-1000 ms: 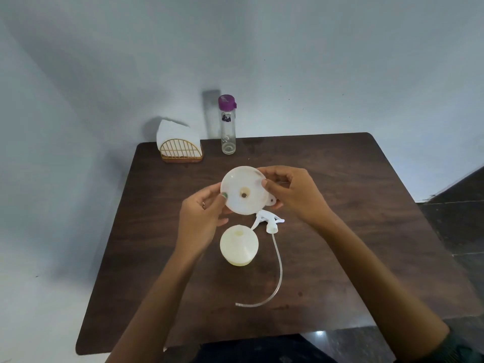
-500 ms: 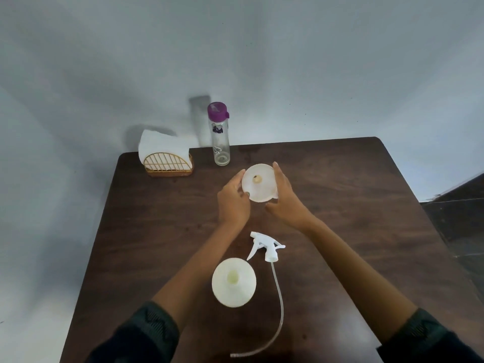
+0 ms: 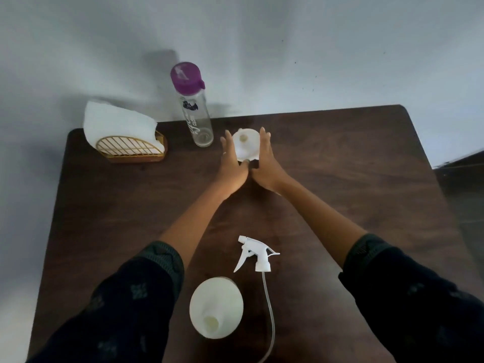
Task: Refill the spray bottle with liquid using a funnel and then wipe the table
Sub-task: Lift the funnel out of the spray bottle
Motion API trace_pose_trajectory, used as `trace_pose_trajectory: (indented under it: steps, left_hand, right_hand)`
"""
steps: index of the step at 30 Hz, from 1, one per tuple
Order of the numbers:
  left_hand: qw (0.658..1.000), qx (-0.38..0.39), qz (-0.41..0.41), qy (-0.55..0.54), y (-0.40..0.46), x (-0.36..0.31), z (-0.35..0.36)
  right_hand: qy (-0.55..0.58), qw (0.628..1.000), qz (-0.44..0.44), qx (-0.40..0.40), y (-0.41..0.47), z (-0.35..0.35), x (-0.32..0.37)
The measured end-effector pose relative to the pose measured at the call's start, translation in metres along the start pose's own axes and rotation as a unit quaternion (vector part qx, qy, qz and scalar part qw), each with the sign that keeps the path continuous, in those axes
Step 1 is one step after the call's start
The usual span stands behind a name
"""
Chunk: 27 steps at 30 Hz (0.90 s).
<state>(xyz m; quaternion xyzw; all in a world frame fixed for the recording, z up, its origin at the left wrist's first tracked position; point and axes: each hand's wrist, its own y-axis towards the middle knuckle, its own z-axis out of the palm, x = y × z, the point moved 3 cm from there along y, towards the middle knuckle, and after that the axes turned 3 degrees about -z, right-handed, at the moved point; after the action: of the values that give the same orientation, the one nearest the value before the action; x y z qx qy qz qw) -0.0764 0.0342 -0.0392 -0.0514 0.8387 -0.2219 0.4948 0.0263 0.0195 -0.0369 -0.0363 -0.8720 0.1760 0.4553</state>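
Here, from the head camera, we look down on a dark brown wooden worktop (image 3: pixel 340 179) set against a pale wall. Far across it, both arms reach forward and meet around a white funnel (image 3: pixel 245 148), which sits wide side down with its spout pointing up. Our left hand (image 3: pixel 231 163) lies flat against the funnel's left side, fingers straight; our right hand (image 3: pixel 267 163) lies against its right side in the same way, fingers straight and pointing away from us. Neither grip is closed: both are open, with flat fingers touching the funnel between them, and the heels of the two hands nearly meet on the near side.

Just left of the funnel stands a clear glass bottle (image 3: pixel 196 119) with a purple cap, upright. Further left, at the back corner, a gold wire napkin holder (image 3: pixel 131 149) on a wooden base carries white paper napkins (image 3: pixel 117 121).

Close to us, well apart from the funnel, the white spray bottle (image 3: pixel 216 307) stands uncapped, its open neck facing up. Just beside it to the right lies the white trigger sprayer head (image 3: pixel 255 255) on its side, its clear dip tube (image 3: pixel 269 310) trailing toward the near edge.

Dark patterned sleeves (image 3: pixel 125 305) cover both upper arms.
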Motion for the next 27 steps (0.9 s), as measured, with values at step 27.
trace_pose_trajectory:
  steps: [27]
  left_hand:
    - [0.985, -0.068, -0.032, -0.156, -0.147, 0.050, -0.057]
  right_hand:
    - [0.009, 0.983, 0.138, -0.123, -0.119, 0.012, -0.036]
